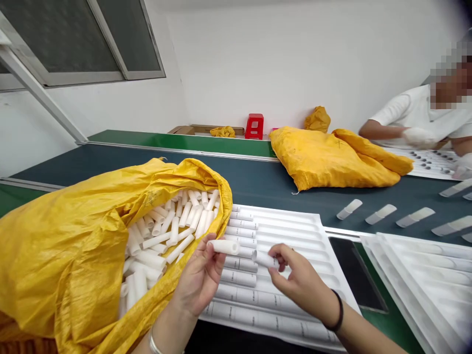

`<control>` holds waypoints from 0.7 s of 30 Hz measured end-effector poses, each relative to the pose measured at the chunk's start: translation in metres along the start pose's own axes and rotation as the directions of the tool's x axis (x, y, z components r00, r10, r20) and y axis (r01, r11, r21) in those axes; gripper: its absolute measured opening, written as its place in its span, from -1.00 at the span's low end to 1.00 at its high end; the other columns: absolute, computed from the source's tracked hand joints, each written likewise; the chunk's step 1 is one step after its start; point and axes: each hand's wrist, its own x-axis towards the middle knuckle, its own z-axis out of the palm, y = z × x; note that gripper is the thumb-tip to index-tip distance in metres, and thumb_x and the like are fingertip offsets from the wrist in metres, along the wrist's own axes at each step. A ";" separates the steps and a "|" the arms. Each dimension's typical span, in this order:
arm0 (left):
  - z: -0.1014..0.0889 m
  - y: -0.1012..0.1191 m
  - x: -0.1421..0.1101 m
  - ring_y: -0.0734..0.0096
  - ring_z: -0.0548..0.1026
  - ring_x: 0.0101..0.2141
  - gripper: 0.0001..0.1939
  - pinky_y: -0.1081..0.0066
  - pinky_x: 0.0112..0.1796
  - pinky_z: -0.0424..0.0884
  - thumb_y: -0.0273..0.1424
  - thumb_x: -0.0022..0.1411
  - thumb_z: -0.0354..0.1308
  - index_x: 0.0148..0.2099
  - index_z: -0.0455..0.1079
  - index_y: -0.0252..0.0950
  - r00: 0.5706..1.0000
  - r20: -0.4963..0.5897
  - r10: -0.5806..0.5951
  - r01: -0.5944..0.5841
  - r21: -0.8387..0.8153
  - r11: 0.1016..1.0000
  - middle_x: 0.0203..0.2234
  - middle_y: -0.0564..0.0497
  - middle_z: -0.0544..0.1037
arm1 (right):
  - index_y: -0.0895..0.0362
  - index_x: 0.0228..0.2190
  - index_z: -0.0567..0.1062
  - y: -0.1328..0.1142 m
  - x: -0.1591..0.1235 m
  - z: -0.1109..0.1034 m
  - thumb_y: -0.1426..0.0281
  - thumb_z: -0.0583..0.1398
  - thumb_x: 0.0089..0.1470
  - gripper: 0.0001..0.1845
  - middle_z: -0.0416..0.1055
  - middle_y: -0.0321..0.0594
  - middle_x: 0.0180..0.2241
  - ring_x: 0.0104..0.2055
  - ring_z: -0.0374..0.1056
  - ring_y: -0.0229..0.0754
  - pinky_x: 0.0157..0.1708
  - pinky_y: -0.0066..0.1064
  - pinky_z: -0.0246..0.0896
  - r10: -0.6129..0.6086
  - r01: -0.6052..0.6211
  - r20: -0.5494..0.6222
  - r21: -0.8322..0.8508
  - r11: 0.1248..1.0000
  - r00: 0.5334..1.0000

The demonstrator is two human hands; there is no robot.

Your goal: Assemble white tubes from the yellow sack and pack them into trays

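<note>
Your left fingers (209, 249) pinch a white tube (222, 247), your right fingers (286, 251) a marked cylinder (263, 258) over the tray (295, 240).

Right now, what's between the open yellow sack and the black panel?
In head view: white grooved tray, partly filled with printed rolls. Over the tray, the right hand holds a single roll; the left hand, nearer the sack, holds a white tube.

Dark-topped bench (250, 174) (green-edged) beneath yellow sacks (55, 246), pale cylinders (349, 209), grooved trays (291, 219).

Left hand (199, 280) bare, silver bangle (152, 343) at wrist; right hand (304, 281) bare, thin black wristband (341, 309).
</note>
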 end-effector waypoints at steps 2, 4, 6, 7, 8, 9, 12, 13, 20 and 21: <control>0.002 -0.011 -0.003 0.60 0.53 -0.37 -0.70 0.64 -0.28 0.49 -0.43 -0.04 0.40 -0.25 0.39 -0.25 0.997 0.072 0.015 -0.020 0.070 0.997 -0.37 0.13 0.54 | 0.10 -0.15 0.35 -0.008 0.007 -0.012 0.43 0.06 0.15 -0.79 0.40 -0.19 -0.30 -0.35 0.37 -0.21 -0.33 -0.36 0.37 -0.053 0.073 -0.077 0.285 0.956 0.996; 0.001 -0.015 -0.004 0.59 0.50 -0.39 -0.66 0.59 -0.27 0.48 -0.34 -0.07 0.43 -0.28 0.36 -0.25 0.986 0.147 0.082 -0.110 0.192 0.975 -0.40 0.13 0.52 | 0.05 -0.06 0.35 -0.014 0.012 -0.023 0.42 0.02 0.22 -0.74 0.40 -0.18 -0.18 -0.24 0.39 -0.22 -0.23 -0.37 0.37 -0.148 0.196 -0.155 0.364 0.911 0.977; -0.001 -0.012 -0.005 0.56 0.48 -0.43 -0.69 0.55 -0.34 0.46 -0.28 -0.01 0.39 -0.27 0.36 -0.25 0.957 0.235 0.170 -0.254 0.396 0.883 -0.43 0.12 0.50 | 0.01 -0.01 0.35 -0.016 0.015 -0.032 0.47 0.02 0.23 -0.68 0.38 -0.16 -0.12 -0.11 0.36 -0.18 -0.11 -0.32 0.33 -0.271 0.313 -0.190 0.249 0.916 0.944; -0.002 -0.009 -0.006 0.52 0.47 -0.42 -0.72 0.52 -0.35 0.45 -0.27 0.04 0.35 -0.25 0.38 -0.24 0.935 0.293 0.201 -0.332 0.517 0.789 -0.42 0.10 0.50 | 0.00 0.00 0.36 -0.017 0.017 -0.036 0.50 0.02 0.23 -0.66 0.37 -0.15 -0.12 -0.06 0.33 -0.17 -0.07 -0.30 0.30 -0.335 0.364 -0.174 0.172 0.916 0.926; -0.002 -0.004 -0.008 0.47 0.48 -0.39 -0.74 0.49 -0.34 0.44 -0.26 0.08 0.31 -0.20 0.40 -0.23 0.908 0.363 0.210 -0.404 0.628 0.665 -0.39 0.07 0.51 | 0.00 0.01 0.36 -0.016 0.018 -0.039 0.52 0.03 0.22 -0.63 0.36 -0.14 -0.11 -0.04 0.31 -0.15 -0.04 -0.28 0.29 -0.391 0.407 -0.139 0.110 0.907 0.910; -0.001 0.001 -0.010 0.41 0.49 -0.33 -0.75 0.44 -0.29 0.44 -0.27 0.13 0.27 -0.15 0.42 -0.22 0.880 0.435 0.190 -0.465 0.712 0.527 -0.35 0.04 0.53 | 0.01 0.02 0.35 -0.016 0.018 -0.041 0.54 0.03 0.21 -0.62 0.35 -0.13 -0.11 -0.03 0.31 -0.15 -0.04 -0.28 0.29 -0.433 0.440 -0.090 0.071 0.895 0.897; 0.007 0.013 -0.017 0.26 0.49 -0.19 -0.73 0.32 -0.14 0.40 -0.27 0.23 0.15 -0.04 0.43 -0.21 0.815 0.576 0.064 -0.574 0.787 0.228 -0.21 -0.05 0.54 | 0.05 0.02 0.34 -0.015 0.020 -0.040 0.56 0.04 0.19 -0.61 0.36 -0.11 -0.11 -0.05 0.32 -0.16 -0.06 -0.30 0.30 -0.491 0.489 0.022 0.046 0.871 0.871; 0.010 0.016 -0.018 0.25 0.50 -0.20 -0.72 0.32 -0.15 0.39 -0.27 0.25 0.12 -0.02 0.43 -0.21 0.801 0.597 0.038 -0.593 0.784 0.181 -0.22 -0.05 0.55 | 0.06 0.03 0.32 -0.015 0.021 -0.039 0.56 0.04 0.19 -0.61 0.37 -0.11 -0.10 -0.04 0.32 -0.16 -0.05 -0.30 0.30 -0.493 0.491 0.030 0.051 0.869 0.869; 0.015 0.019 -0.018 0.33 0.50 -0.24 -0.73 0.41 -0.19 0.41 -0.34 0.26 0.13 0.00 0.41 -0.25 0.671 0.732 0.118 -0.737 0.676 0.001 -0.26 -0.06 0.55 | 0.04 0.01 0.31 -0.011 0.023 -0.035 0.47 0.08 0.21 -0.67 0.41 -0.15 -0.12 -0.07 0.36 -0.17 -0.07 -0.33 0.30 -0.433 0.433 -0.029 0.119 0.893 0.901; 0.015 0.018 -0.018 0.35 0.50 -0.25 -0.73 0.42 -0.20 0.41 -0.36 0.26 0.13 0.00 0.40 -0.26 0.648 0.751 0.128 -0.755 0.655 -0.021 -0.27 -0.05 0.55 | 0.04 0.01 0.32 -0.011 0.023 -0.036 0.45 0.08 0.21 -0.68 0.42 -0.15 -0.13 -0.08 0.36 -0.17 -0.08 -0.34 0.30 -0.422 0.421 -0.026 0.128 0.898 0.906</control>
